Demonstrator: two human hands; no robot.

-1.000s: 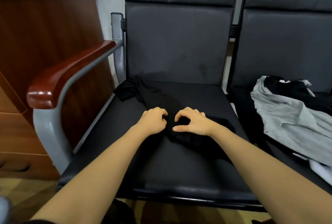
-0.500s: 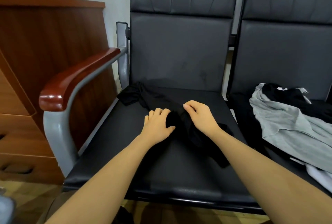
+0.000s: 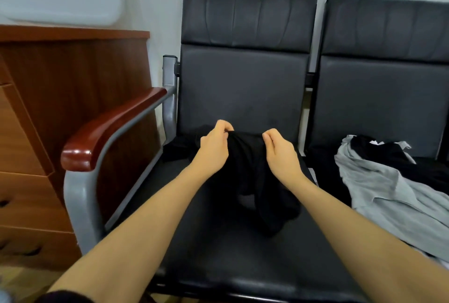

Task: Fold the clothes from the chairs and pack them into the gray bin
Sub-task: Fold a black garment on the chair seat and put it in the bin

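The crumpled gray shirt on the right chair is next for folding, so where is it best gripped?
Probably the gray shirt is best pinched from above at its raised top edge by the backrest, one hand at each side. It lies spread down the black chair seat, so lifting there should let it hang open.

No readable text, labels or signs anywhere

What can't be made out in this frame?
- Gray bin: nowhere in the head view.
- Black garment: its type is unreadable, bunched between the left hand and right hand.
- Clothes pile: cut off by the right edge; item count unclear.
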